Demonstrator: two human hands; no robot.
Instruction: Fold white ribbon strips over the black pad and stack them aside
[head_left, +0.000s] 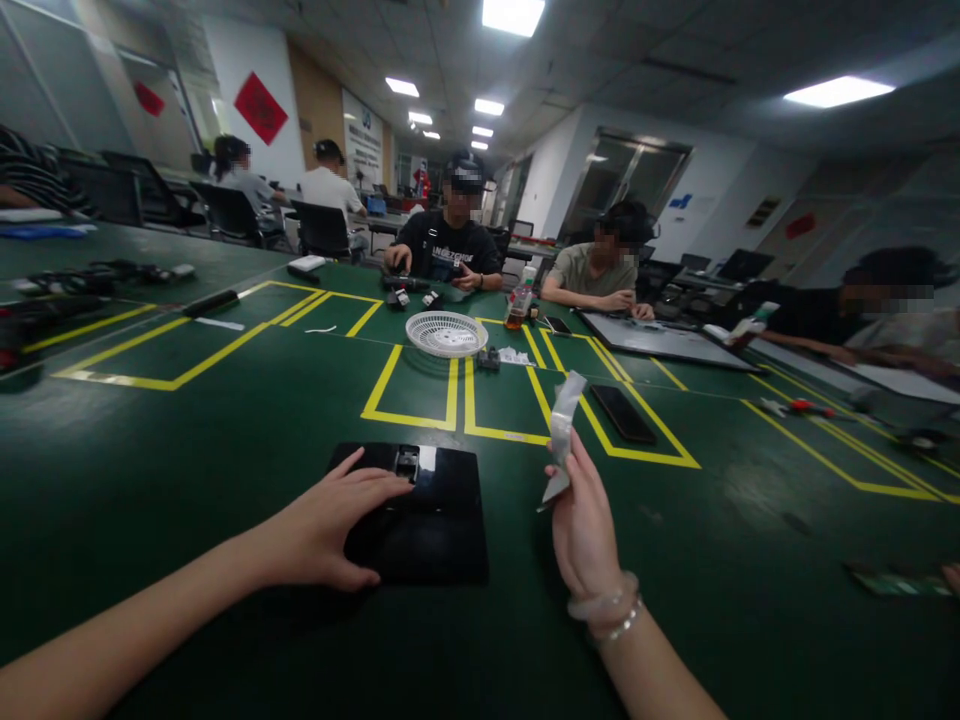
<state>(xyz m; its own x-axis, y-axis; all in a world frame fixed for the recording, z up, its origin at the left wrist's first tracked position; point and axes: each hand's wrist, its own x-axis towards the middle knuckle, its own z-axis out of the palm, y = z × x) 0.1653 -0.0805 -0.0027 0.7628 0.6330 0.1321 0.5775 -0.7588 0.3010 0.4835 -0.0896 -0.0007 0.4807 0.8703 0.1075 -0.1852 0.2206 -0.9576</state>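
Note:
A flat, glossy black rectangular plate [431,540] lies on the green table in front of me. Near its far edge sits a small metal fitting [407,464] with a bright patch beside it. My left hand [341,525] rests over the plate's left part, fingers spread and thumb toward the near side. Raised to the right of the plate, my right hand [585,515] is closed around a bent silvery-grey strip [564,415], which sticks up above the fingers. Whether the strip is tape or foil I cannot tell.
Beyond the plate are a white round basket [446,334], a dark phone [622,413] and a bottle [519,300]. Yellow tape [409,422] marks the green table [247,460]. Cables [105,278] lie at the left, a green circuit board [896,580] at the right. Several people sit around.

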